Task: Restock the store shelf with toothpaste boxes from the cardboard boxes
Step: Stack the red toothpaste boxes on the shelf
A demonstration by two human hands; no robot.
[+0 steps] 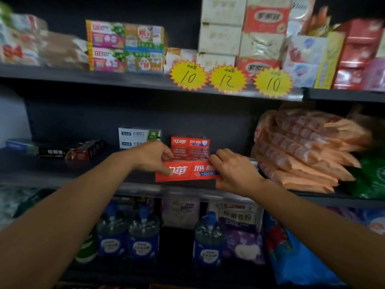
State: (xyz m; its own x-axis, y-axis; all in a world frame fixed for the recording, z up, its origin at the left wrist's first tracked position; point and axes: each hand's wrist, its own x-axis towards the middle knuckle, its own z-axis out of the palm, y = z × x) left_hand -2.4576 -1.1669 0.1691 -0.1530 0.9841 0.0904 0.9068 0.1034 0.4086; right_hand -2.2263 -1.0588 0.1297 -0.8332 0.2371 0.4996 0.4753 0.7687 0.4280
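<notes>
A red toothpaste box point(187, 171) lies lengthwise at the front of the dark middle shelf point(62, 174). My left hand point(153, 156) grips its left end, thumb on the front face. My right hand point(233, 170) holds its right end with curled fingers. Just behind stands a stack of matching red toothpaste boxes point(190, 147). White toothpaste boxes point(138, 137) are stacked further back to the left. The cardboard boxes are out of view.
Dark toothpaste boxes point(70, 152) lie on the shelf's left part. Orange packets point(302, 147) pile up at the right. Yellow price tags point(228, 79) hang from the upper shelf, which carries soap and tissue packs. Blue pump bottles point(143, 232) stand below.
</notes>
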